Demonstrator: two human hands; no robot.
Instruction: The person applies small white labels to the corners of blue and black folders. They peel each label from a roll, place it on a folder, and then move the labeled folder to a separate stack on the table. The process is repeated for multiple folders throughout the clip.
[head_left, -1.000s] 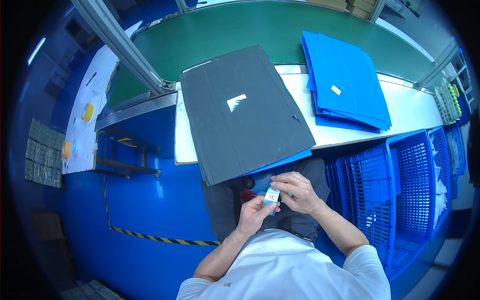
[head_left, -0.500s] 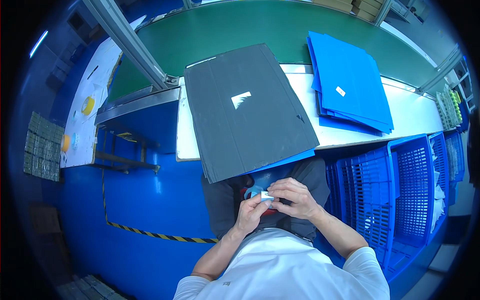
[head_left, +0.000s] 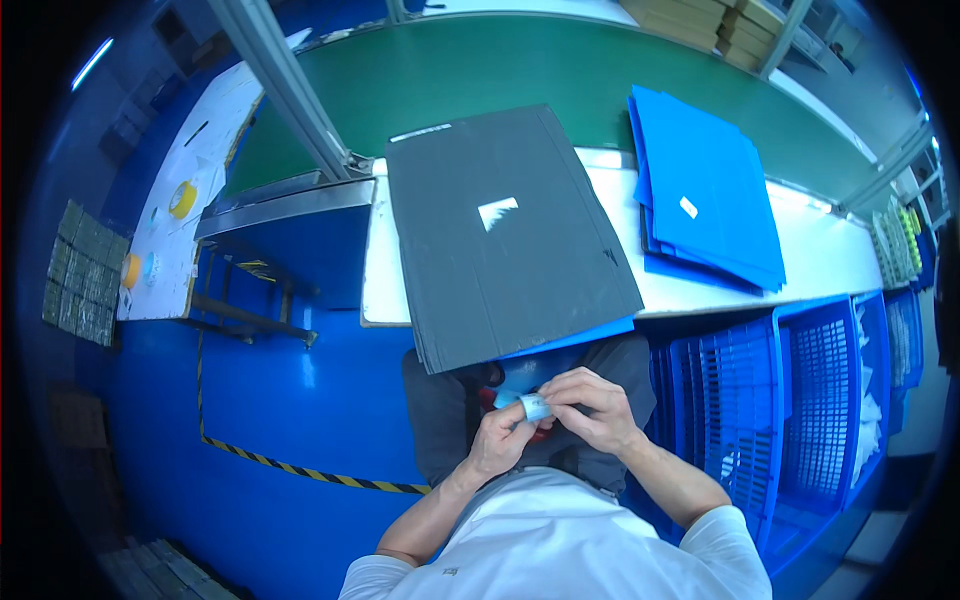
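both hands meet low over the person's lap, forearms coming up from the lower edge and bent inward at the wrists. the left hand (head_left: 497, 440) is curled, its fingers closed around the near end of a small roll of pale blue tape (head_left: 533, 407), while the right hand (head_left: 597, 410) arches over from the other side, fingertips pinched on the same roll, so both grips are narrow and closed on it. the roll is small, light blue to white, mostly covered by fingers, and how much is unwound cannot be told. just under the hands a red object (head_left: 489, 399) peeks out, too hidden to identify. directly ahead, above the knees, a stack of dark grey sheets (head_left: 505, 235) overhangs the edge of the white table (head_left: 820, 255), with a blue sheet (head_left: 575, 338) poking out below it; this overhang sits close over the hands. further right on the table lies a pile of blue sheets (head_left: 710, 195), and behind it runs a green conveyor belt (head_left: 470, 70). blue plastic crates (head_left: 790, 400) stand beside the person's right leg. well away to the left, a side table carries a yellow tape roll (head_left: 183, 199).
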